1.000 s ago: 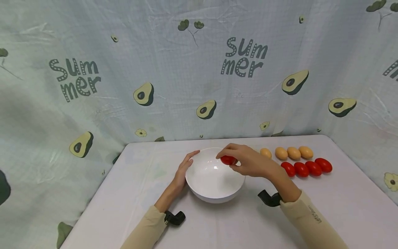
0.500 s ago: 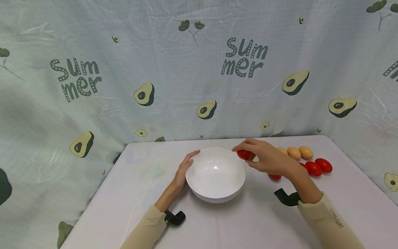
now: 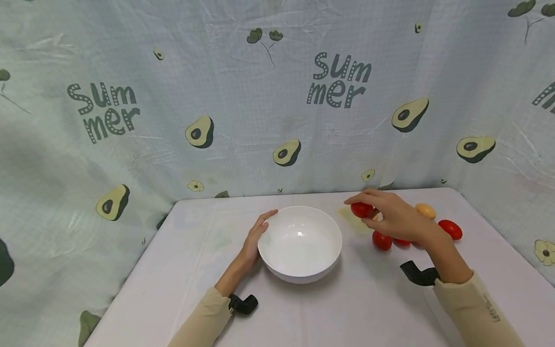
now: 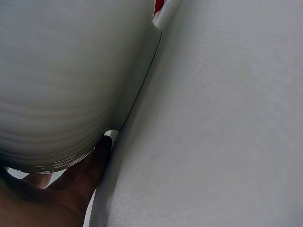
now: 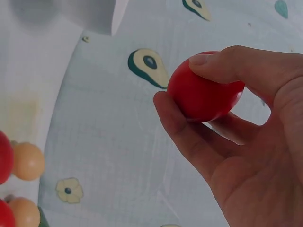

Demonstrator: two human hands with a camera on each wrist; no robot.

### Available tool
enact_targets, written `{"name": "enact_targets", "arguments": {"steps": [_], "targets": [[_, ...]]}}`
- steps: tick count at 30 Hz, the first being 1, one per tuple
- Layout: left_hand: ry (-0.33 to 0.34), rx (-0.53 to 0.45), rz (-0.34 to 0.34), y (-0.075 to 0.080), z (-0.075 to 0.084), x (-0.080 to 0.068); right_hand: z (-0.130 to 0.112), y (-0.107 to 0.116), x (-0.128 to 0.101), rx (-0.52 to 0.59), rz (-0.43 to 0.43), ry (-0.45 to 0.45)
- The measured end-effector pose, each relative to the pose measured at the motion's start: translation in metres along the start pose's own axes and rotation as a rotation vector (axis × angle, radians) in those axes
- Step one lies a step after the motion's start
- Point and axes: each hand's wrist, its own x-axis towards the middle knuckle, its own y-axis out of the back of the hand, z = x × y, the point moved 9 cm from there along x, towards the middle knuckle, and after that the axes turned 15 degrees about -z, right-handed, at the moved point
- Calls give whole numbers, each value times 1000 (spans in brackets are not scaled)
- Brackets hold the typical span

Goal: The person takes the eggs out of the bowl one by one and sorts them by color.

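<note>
Red egg-shaped piece (image 3: 362, 209), pinched between the thumb and curled fingers of the right hand (image 3: 396, 219) and held above the white table (image 3: 347, 308), to the right of the white bowl (image 3: 300, 243) and clear of its rim; the right wrist view shows the same piece (image 5: 204, 87) seated only at the fingertips, with open space under it. The left hand (image 3: 256, 236) lies with relaxed, nearly straight fingers against the bowl's left wall, steadying it without gripping. Below and beside the right hand lie further red pieces (image 3: 381, 240) and an orange piece (image 3: 425, 210), partly hidden by the hand; more show at the edge of the right wrist view. Risks, as judged: the smooth, rounded piece could slip from so shallow a pinch and roll across the table; the hand, hanging low over the row, could nudge its neighbours out of line; the bowl, merely touched, could slide if knocked.
</note>
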Motion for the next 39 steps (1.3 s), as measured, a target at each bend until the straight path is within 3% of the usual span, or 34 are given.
{"name": "enact_targets", "arguments": {"steps": [19,39], "targets": [[-17,-1,-13,0,2,-2,38,24,-28,36,29,-92],[0,1,-4,-1,0,0,105,34,-63,173,-34,-351]]}}
